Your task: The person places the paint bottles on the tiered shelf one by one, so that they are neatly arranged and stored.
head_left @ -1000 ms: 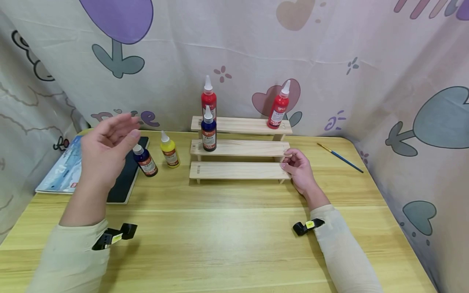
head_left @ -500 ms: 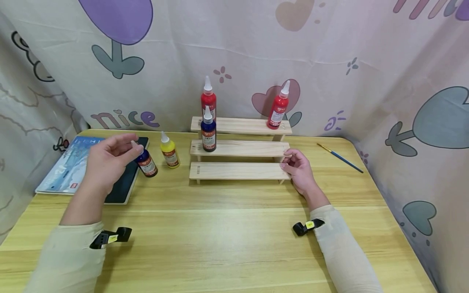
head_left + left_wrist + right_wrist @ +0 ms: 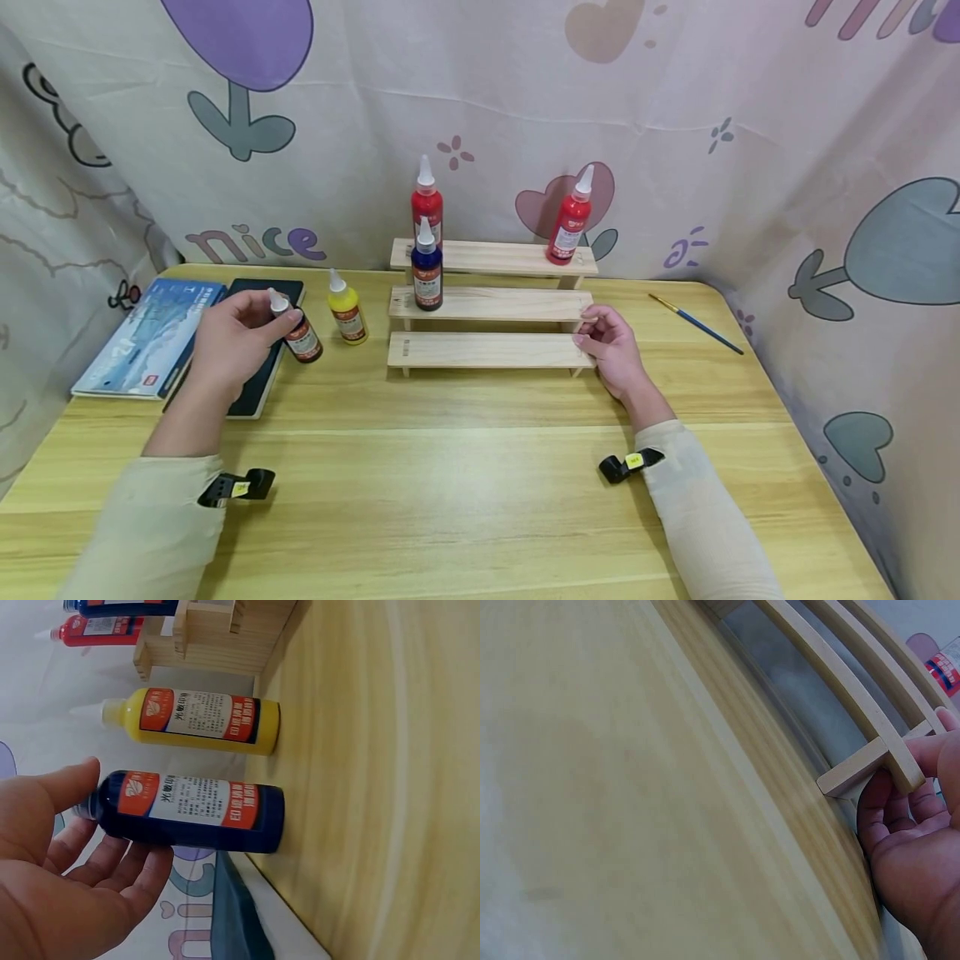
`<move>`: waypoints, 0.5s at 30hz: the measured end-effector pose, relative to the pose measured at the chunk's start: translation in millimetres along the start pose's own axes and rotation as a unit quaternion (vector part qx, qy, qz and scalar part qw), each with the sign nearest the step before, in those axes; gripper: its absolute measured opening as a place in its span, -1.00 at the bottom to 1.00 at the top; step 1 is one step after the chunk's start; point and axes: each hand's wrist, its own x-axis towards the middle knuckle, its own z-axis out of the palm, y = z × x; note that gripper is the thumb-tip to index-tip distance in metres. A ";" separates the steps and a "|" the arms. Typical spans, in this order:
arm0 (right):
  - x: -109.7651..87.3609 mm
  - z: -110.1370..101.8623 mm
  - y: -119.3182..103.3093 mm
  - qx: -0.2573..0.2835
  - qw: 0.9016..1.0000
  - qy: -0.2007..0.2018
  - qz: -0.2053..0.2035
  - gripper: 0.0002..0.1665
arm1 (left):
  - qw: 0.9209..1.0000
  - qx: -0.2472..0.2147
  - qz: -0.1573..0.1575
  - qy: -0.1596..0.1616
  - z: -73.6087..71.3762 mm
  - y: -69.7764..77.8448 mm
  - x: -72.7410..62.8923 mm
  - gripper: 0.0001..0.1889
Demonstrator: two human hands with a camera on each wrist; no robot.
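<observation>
My left hand (image 3: 232, 346) has its thumb and fingers around the neck of a dark blue paint bottle (image 3: 304, 342) with a white cap. In the left wrist view, the thumb lies at the neck of this bottle (image 3: 187, 817) and the other fingers along its far side. The bottle stands on the table beside a yellow paint bottle (image 3: 349, 318). My right hand (image 3: 613, 350) grips the right end of a three-tier wooden rack (image 3: 487, 350). In the right wrist view, my fingers (image 3: 885, 802) curl under the end of its lowest board.
Two red paint bottles, one left (image 3: 427, 202) and one right (image 3: 570, 229), stand on the top tier. Another dark blue bottle (image 3: 427, 279) is on the middle tier. A blue-covered book (image 3: 150, 333) and a dark notebook (image 3: 255, 387) lie at left, a paintbrush (image 3: 697, 323) at right.
My left hand has come down and to the right, from above the books onto the neck of the dark blue paint bottle. My right hand stays at the rack.
</observation>
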 end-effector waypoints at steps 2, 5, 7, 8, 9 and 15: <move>-0.1 0.4 0.0 0.001 1.000 -0.001 0.000 -0.53 | 1.000 0.005 -0.005 -0.003 0.8 -2.0 0.5 -0.47; -0.3 0.6 -0.2 0.003 1.000 0.000 0.000 -0.53 | 1.000 0.010 -0.011 -0.006 1.6 -3.8 1.1 -0.44; -0.4 0.8 -0.2 0.005 1.000 0.001 -0.001 -0.52 | 1.000 0.011 -0.013 -0.007 1.9 -4.3 1.3 -0.44; -0.4 1.0 -0.2 0.005 1.000 0.002 -0.002 -0.51 | 1.000 0.012 -0.014 -0.006 2.0 -4.3 1.4 -0.43; -0.3 1.1 -0.1 0.006 1.000 0.002 -0.003 -0.51 | 1.000 0.012 -0.015 -0.006 2.0 -4.2 1.4 -0.44; 0.1 1.5 0.6 0.012 1.000 0.003 -0.009 -0.50 | 1.000 0.023 -0.010 0.000 2.2 -1.0 1.5 -0.45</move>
